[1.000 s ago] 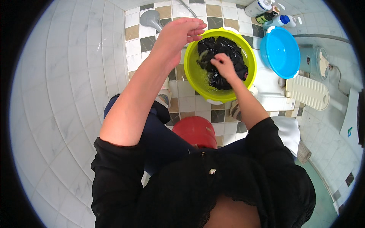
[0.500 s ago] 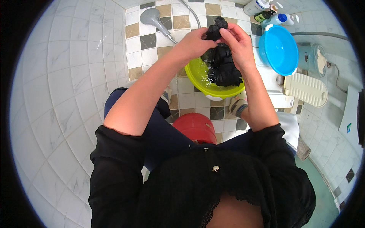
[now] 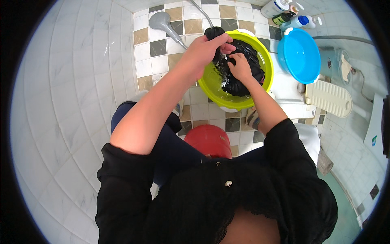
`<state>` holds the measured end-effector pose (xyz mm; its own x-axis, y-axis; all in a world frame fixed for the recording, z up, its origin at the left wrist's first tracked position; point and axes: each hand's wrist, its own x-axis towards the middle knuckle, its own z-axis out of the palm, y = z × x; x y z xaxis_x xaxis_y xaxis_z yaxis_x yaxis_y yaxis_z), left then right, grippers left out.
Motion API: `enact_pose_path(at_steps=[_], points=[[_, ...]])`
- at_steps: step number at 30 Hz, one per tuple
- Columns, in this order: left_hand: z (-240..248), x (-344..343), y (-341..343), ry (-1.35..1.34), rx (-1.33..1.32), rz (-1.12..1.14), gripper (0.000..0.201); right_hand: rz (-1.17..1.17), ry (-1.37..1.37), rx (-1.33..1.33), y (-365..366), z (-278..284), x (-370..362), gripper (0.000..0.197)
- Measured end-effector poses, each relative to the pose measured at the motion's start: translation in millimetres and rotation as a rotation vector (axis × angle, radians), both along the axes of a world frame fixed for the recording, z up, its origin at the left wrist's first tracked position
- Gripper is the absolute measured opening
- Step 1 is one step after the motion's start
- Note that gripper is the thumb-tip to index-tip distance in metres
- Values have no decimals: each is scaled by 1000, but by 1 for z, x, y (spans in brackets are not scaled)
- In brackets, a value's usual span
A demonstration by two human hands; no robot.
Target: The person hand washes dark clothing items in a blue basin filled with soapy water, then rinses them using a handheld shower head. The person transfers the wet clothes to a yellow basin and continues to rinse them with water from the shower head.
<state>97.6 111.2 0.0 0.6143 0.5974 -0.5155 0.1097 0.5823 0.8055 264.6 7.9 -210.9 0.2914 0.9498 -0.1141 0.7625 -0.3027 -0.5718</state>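
Note:
A wet black garment (image 3: 237, 86) lies bunched in water inside a lime-green basin (image 3: 265, 49). Part of it is raised at the basin's left rim, where my left hand (image 3: 209, 49) closes around it and a black bunch sticks out beyond the thumb. Over the middle of the basin, my right hand (image 3: 240, 68) has its fingers curled on the black cloth, just right of and a little below my left hand. Water glints along the cloth between the hands. Whether the cloth is one piece or more I cannot tell.
A grey shower head (image 3: 161, 21) lies on the checkered tile floor, left of the basin. To the right is a blue basin (image 3: 300, 57), with several pump bottles (image 3: 280, 12) behind it. A ribbed cream board (image 3: 331, 97) and a red stool (image 3: 208, 140) are nearer me.
My hands have moved apart from their shared hold on the bunched cloth. My right hand came down toward me onto the cloth in the basin; my left keeps its bunch farther left.

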Motion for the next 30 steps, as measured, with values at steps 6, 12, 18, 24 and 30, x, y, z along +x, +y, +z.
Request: enact_pose_path(at_steps=[6,12,18,24,30], points=[[3,-1,1,37,-102,62,42,202,-370,-378,-12,-8,-12,55],[1,-1,13,53,-34,75,39,579,-511,-412,-44,-10,-45,35],[0,2,13,-19,-57,145,34,651,-464,-334,-63,-2,-58,25],[-1,-2,16,-57,-84,159,33,471,-251,-148,-76,-1,-58,15],[3,-1,16,-51,-36,124,34,-195,294,62,-63,-11,-27,12]])
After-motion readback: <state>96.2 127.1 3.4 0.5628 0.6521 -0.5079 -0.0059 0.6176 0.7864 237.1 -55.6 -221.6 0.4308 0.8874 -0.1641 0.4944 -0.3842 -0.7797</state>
